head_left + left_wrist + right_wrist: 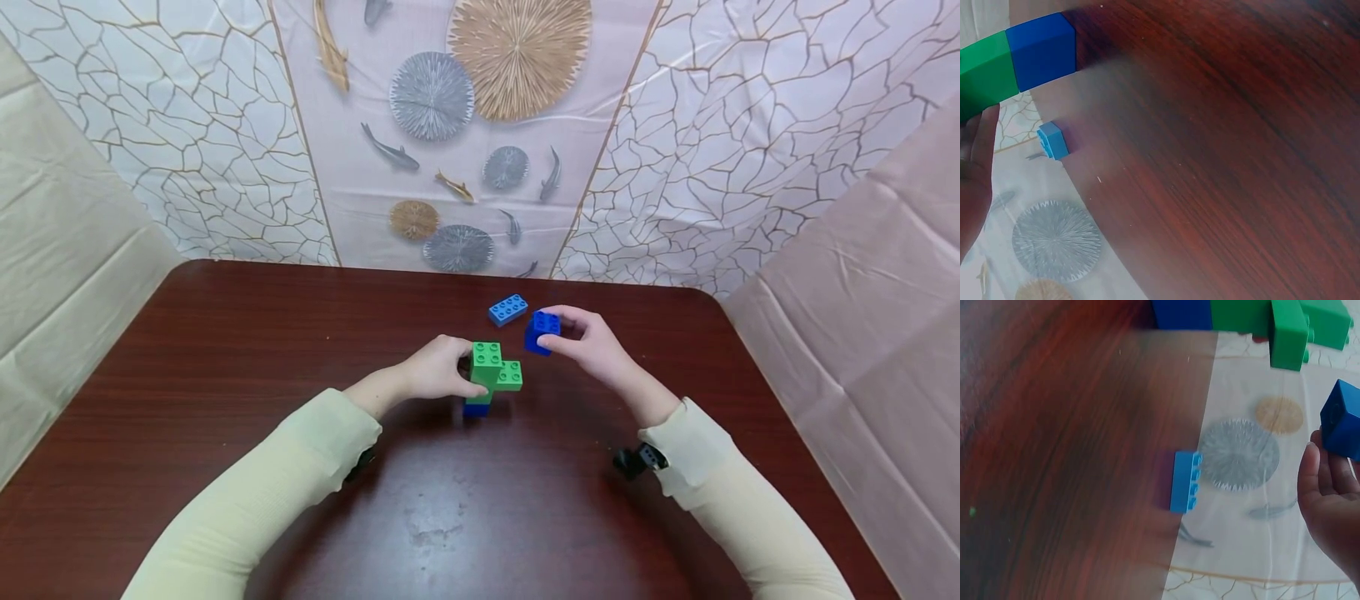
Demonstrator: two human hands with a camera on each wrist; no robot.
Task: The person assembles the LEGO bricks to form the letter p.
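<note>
Sleeves [292, 467]: pale, the nearest things here, reaching forward to end just short of the left hand [438, 368] and the right hand [588, 337].
Wrist gear [639, 460]: black, showing at the right cuff, with a sliver more beneath the left one.
Tabletop [225, 367]: dark reddish-brown wood, spreading below and around both hands, a pale glare on it between the forearms.
Left hand: curled round the stack [483, 387] from the left, thumb across the near face, a proper grip.
Stack: upright in the left hand, green bricks above a dark blue base [476, 410]; whether that base touches the wood I can't quite tell from here.
Side brick [512, 377]: green, jutting from the stack toward the right hand, set lower than the stack's top.
Right hand: slightly farther out than the left, pinching the dark blue block [536, 332] between thumb and fingers.
Dark blue block: studs up at the right hand's fingertips, near the stack but apart from it.
Light blue brick [508, 309]: lying studs up on the tabletop, beyond and between the hands, near the dark blue block.
Backdrop [480, 192]: cloth past everything, straight ahead of the hands, printed with fish and round discs, crackle-patterned on either side.
</note>
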